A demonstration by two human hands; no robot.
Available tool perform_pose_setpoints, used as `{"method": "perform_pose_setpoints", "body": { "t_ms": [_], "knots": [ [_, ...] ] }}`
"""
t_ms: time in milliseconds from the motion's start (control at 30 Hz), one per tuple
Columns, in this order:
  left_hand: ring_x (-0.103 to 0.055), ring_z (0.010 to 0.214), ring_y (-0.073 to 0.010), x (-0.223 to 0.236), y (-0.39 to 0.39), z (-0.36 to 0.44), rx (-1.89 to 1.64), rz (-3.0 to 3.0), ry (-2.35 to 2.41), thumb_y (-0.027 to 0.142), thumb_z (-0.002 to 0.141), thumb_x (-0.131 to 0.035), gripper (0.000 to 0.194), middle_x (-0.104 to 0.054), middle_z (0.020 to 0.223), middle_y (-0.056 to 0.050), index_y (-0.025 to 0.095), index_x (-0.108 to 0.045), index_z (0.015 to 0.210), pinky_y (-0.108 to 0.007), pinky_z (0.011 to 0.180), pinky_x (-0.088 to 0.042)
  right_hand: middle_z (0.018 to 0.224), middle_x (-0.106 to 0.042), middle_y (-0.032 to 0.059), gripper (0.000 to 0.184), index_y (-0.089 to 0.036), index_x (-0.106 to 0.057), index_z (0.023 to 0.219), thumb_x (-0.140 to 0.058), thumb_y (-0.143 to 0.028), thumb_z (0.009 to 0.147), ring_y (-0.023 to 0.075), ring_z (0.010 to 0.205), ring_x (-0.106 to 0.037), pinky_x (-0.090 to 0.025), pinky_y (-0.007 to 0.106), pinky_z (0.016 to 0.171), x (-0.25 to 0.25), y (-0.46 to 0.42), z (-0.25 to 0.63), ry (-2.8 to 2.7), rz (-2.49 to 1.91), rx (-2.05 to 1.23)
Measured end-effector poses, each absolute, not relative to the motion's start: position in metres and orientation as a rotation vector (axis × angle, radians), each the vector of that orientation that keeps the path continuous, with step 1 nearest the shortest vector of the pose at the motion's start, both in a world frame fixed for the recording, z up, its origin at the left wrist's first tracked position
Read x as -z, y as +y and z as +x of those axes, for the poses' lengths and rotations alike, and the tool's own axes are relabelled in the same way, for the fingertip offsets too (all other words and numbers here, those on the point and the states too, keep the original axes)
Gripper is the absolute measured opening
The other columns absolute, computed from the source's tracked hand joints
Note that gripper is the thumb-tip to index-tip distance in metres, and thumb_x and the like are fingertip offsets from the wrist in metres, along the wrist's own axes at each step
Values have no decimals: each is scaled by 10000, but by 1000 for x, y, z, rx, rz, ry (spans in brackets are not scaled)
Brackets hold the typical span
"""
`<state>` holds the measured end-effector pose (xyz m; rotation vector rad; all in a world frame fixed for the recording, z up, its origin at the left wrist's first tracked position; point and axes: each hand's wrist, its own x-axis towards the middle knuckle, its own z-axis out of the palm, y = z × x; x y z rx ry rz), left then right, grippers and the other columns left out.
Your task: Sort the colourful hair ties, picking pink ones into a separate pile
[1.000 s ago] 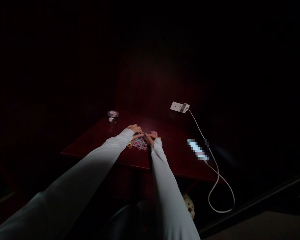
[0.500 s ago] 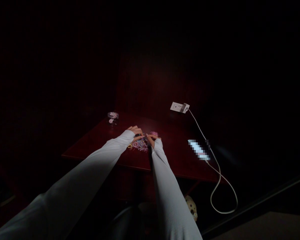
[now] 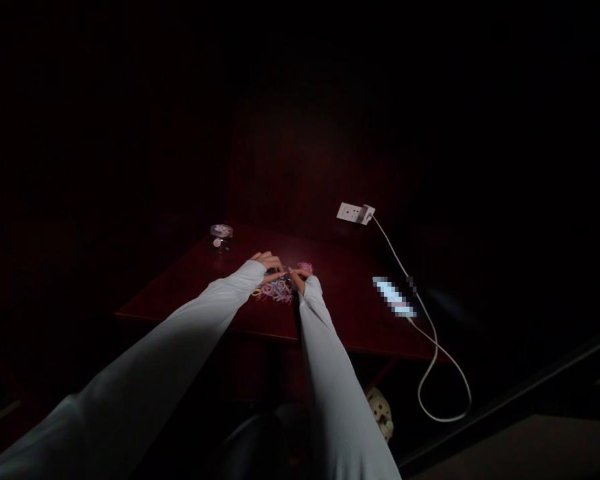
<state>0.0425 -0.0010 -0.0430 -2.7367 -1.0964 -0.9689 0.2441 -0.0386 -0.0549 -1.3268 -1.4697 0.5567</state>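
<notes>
Dark-red, smooth-topped table, centre of the frame, bearing a loose pile of small, multicoloured bands just below the middle. The bare left hand, its pale-grey sleeve entering from the lower left, arches over the pile's upper edge; the bare right hand reaches in from the lower right. The fingers of both are bent, their tips close together (whether anything is pinched there cannot be told in such dim light). A bright-pink, rounded bundle lies just beyond the right hand; a clear, round container stands farther off, left of centre. Probable faults: small bands may snag one another or spring from a loose pinch; a low cuff may sweep some towards the near edge; poor lighting may cause a misjudged grasp.
</notes>
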Motion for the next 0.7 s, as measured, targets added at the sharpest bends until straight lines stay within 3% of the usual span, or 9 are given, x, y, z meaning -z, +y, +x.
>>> {"method": "perform_pose_setpoints", "body": {
  "t_ms": [433,700],
  "knots": [
    [-601,1045,-217,28,-20,35,1015,-2782,-991,369,1091,-547,263,-772,1117,-27,223,-760,1042,-359,921,-386,720,-710,-5,382,-251,-787,780,-732,-626,828,178,705,-658,-559,290,719,48,-46,241,-1439,-1389,-671],
    [-610,1060,-215,32,-12,35,978,-2790,-1024,365,1079,-576,241,-771,1106,-22,217,-766,1065,-353,917,-387,746,-709,5,442,-249,-778,806,-732,-689,809,174,684,-643,-545,295,707,51,-45,241,-1485,-1384,-683]
  ]
}}
